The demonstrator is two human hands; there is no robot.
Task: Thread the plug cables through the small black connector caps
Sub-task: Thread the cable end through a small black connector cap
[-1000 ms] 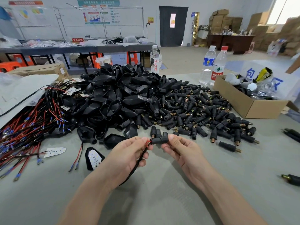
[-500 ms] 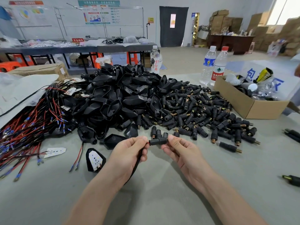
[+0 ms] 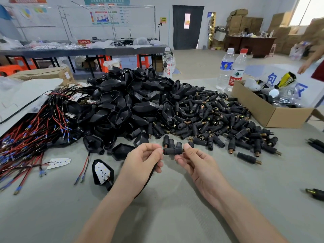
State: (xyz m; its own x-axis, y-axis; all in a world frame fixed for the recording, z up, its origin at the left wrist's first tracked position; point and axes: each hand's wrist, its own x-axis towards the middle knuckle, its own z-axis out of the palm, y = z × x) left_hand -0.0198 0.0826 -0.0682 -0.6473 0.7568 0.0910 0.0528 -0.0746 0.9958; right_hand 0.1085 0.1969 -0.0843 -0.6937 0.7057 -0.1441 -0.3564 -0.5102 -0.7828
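At lower centre of the frame, the left hand (image 3: 143, 160) pinches a thin black plug cable (image 3: 149, 179), its red tip just at the mouth of a small black cylindrical plastic connector cap (image 3: 172, 151), which the right hand (image 3: 196, 162) pinches. This threading looks barely begun. The heap of loose black caps (image 3: 219, 123) at centre right and the bundle of red-and-black wires (image 3: 31, 137) at left, both on the grey counter (image 3: 175, 216), suggest much remains.

White wall (image 3: 70, 18), posters (image 3: 107, 13) far beyond right grip (image 3: 198, 162); dark doorway (image 3: 187, 27) ahead; long desk (image 3: 84, 50) far left; cardboard boxes (image 3: 245, 21), bright window (image 3: 308, 11) far right; beige floor (image 3: 196, 62).
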